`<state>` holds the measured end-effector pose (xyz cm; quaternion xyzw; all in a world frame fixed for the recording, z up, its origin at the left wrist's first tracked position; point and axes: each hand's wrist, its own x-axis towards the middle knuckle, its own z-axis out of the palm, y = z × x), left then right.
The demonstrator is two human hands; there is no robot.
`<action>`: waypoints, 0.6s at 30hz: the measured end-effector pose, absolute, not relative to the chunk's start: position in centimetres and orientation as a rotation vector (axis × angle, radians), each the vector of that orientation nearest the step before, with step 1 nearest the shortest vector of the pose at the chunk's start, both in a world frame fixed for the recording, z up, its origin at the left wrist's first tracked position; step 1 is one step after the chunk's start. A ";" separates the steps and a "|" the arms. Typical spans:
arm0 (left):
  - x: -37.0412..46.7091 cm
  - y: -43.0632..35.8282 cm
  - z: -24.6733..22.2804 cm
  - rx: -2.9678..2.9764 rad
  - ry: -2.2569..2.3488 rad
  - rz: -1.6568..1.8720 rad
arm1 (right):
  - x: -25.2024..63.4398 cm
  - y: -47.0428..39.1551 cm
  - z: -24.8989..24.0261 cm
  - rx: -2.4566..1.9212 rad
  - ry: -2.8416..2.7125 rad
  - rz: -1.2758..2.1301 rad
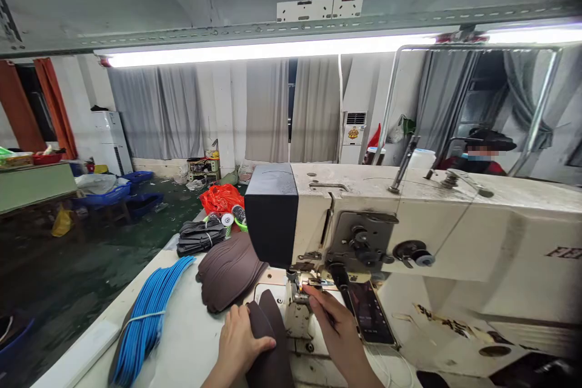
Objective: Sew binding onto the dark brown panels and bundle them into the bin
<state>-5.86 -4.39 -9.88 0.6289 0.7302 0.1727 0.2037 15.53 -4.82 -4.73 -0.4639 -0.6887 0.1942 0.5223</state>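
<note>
A cream sewing machine [313, 200] stands before me, its needle area low at the left end of the arm. My left hand [240, 339] grips a dark brown fabric piece [262, 357] by its left edge, thumb on top. The fabric's upper end lies just left of the presser foot area. My right hand [336, 330] is at the needle area, thumb and forefinger pinched together; what is between them is too small to tell. A stack of dark brown cut pieces [231, 270] lies beyond my left hand.
A tied blue bundle [148, 315] lies at the left of the table, black bundled pieces [200, 236] farther back. A red plastic bag [221, 199] sits near thread spools. A phone [370, 315] rests by the machine's base. Another person [484, 154] is behind the machine, right.
</note>
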 end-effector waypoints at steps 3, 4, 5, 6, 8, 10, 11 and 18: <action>-5.7 -4.0 -10.0 1.672 2.009 0.553 | 15.3 -5.0 -4.5 -1.116 -1.634 0.450; -5.9 -3.9 -10.1 1.577 1.973 0.639 | 15.3 -5.0 -4.4 -1.120 -1.629 0.446; -6.1 -3.8 -10.1 1.460 1.915 0.736 | 15.3 -5.0 -4.4 -1.123 -1.624 0.444; -6.4 -3.6 -10.0 1.335 1.838 0.825 | 15.3 -4.9 -4.5 -1.124 -1.622 0.446; -7.0 -3.6 -9.5 1.140 1.648 0.929 | 15.3 -4.9 -4.6 -1.114 -1.617 0.456; -7.4 -3.9 -8.2 1.088 1.483 0.936 | 15.3 -4.9 -4.8 -1.108 -1.615 0.485; -7.5 -4.1 -7.3 1.037 1.381 0.958 | 15.3 -4.9 -4.9 -1.112 -1.608 0.506; -3.8 -4.7 -0.7 0.857 0.985 1.010 | 15.5 -4.7 -5.7 -1.130 -1.586 0.568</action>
